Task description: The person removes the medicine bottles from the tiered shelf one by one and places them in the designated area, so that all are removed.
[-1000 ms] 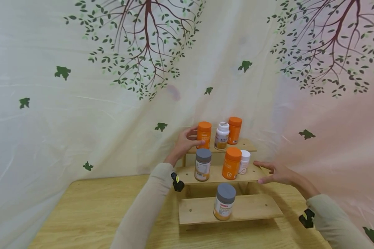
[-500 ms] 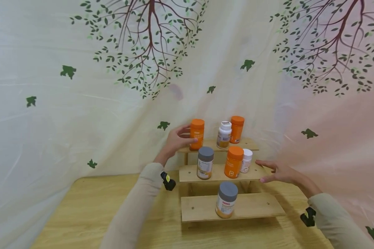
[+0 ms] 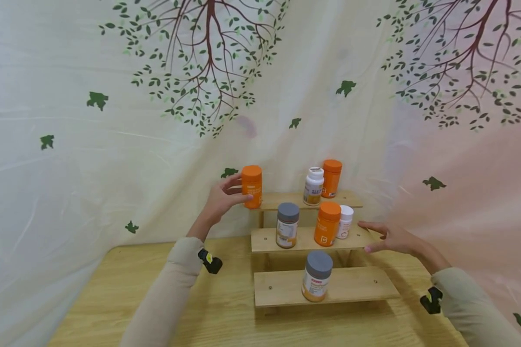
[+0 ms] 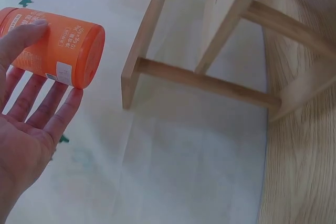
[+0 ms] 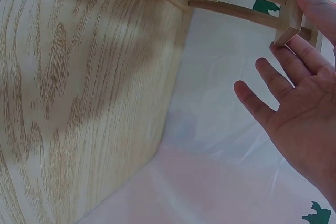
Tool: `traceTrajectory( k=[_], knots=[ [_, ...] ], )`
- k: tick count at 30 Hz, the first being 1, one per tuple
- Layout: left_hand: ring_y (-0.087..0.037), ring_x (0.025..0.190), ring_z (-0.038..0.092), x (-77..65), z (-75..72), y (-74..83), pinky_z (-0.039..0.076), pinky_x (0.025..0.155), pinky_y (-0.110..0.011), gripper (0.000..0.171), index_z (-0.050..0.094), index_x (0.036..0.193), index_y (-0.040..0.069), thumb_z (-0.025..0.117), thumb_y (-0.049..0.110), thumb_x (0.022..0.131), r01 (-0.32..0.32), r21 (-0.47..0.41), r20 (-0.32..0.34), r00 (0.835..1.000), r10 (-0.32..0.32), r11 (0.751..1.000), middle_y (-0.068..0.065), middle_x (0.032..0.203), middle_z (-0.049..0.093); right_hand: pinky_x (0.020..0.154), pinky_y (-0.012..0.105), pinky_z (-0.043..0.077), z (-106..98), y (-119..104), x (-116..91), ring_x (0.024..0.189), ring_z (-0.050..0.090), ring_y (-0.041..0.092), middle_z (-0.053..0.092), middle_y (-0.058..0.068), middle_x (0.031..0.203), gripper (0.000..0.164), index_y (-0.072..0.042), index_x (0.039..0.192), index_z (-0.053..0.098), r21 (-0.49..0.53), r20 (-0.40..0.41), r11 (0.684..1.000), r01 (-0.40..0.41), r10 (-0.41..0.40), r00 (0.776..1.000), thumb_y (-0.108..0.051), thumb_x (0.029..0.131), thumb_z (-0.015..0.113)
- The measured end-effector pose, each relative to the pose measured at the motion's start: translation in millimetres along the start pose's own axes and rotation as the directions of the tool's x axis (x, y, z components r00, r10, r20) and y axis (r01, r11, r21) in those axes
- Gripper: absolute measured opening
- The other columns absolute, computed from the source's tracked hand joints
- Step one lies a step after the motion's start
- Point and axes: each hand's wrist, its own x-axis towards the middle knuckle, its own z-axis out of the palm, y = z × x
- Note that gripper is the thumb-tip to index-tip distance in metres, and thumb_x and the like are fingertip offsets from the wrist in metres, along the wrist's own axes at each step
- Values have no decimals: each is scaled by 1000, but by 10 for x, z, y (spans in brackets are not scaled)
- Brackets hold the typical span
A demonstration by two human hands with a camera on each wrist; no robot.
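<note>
My left hand [image 3: 220,200] holds an orange pill bottle [image 3: 252,188] between thumb and fingers, just off the left end of the top step of a wooden three-step rack [image 3: 282,289]. In the left wrist view, the bottle [image 4: 60,45] hangs tilted in that frame, apart from the rack's edge. At the right end of the middle step is my right hand [image 3: 395,240], fingers fairly straight, thumb and index near its corners. The right wrist view has fingertips [image 5: 278,48] touching the step's end. A white bottle [image 3: 314,187] and another orange bottle [image 3: 332,178] stand on the top step.
On the middle step stand a grey-capped jar [image 3: 287,225], an orange bottle [image 3: 327,224] and a small white bottle [image 3: 345,221]. Another grey-capped jar [image 3: 317,277] is on the lowest step. A printed curtain [image 3: 178,159] hangs behind the wooden table [image 3: 147,274].
My left hand has carried the orange bottle leftward, from over the top step to beyond its left end. The right hand has stayed at the middle step.
</note>
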Motion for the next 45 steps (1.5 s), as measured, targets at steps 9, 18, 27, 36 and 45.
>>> traceTrajectory(
  k=[9, 18, 27, 36, 45],
  knots=[
    [-36, 124, 63, -295, -453, -58, 58, 98, -39, 67, 52, 148, 13, 81, 16, 88, 29, 16, -60, 998, -28, 999, -15, 141, 61, 104, 77, 36, 5, -6, 12, 142, 30, 61, 32, 33, 159, 80, 1, 155, 37, 5, 11, 1000, -24, 24, 1000, -28, 91, 74],
    [-34, 127, 61, -613, -918, -139, 57, 92, -22, 71, 46, 152, 12, 79, 20, 90, 86, 86, -134, 988, -74, 993, -17, 145, 56, 103, 77, 37, 15, 13, 15, 140, 33, 61, 34, 34, 157, 78, 2, 155, 37, -18, 0, 1000, -5, 5, 1000, -28, 92, 73],
    [-2, 110, 64, -1004, -1339, -336, 56, 88, -16, 73, 45, 154, 13, 80, 22, 90, 118, 138, -219, 972, -86, 983, 3, 134, 60, 102, 74, 40, 20, -9, 21, 140, 35, 59, 35, 33, 158, 81, 0, 155, 37, -28, 7, 999, -28, 28, 1000, -32, 90, 74],
    [8, 102, 64, -1331, -1632, -556, 55, 85, -13, 76, 41, 155, 7, 80, 21, 90, 175, 135, -279, 951, -132, 975, 24, 118, 58, 102, 74, 42, 24, -1, 12, 140, 35, 60, 36, 33, 157, 80, 3, 154, 38, -43, -13, 999, -11, 11, 1000, -31, 91, 75],
    [11, 99, 63, -1616, -1793, -832, 54, 84, -11, 79, 36, 155, 0, 78, 18, 91, 214, 128, -295, 941, -169, 968, 28, 115, 56, 101, 74, 42, 24, -18, 17, 140, 35, 60, 36, 34, 157, 80, 3, 154, 38, -34, 0, 999, -4, 4, 1000, -29, 91, 75]
  ],
)
